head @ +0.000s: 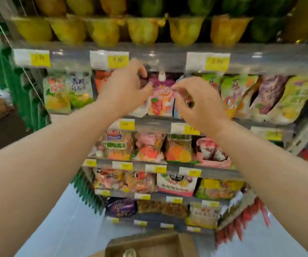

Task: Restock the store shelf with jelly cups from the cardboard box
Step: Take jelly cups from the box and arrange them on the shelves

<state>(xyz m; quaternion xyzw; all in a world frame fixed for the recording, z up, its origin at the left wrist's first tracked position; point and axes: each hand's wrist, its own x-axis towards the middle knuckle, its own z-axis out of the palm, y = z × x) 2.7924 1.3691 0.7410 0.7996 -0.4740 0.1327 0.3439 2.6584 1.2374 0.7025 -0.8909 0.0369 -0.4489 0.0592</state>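
Pink spouted pouch (pixel 161 101) pinched at its top corners by both hands, second shelf (pixel 214 125).
Left hand (pixel 125 88) and right hand (pixel 196 102) fingers grasping it; neighbours crowd close. Jelly cups (pixel 103 32) above; cardboard box (pixel 149 245) on pale floor (pixel 66 229).

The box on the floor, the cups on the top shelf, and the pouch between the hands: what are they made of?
The box looks like plain matte brown cardboard. The cups seem to be clear glossy plastic, since the yellow and green filling shows through. The pouch appears to be glossy printed plastic film with a white spout cap; blur makes this uncertain.
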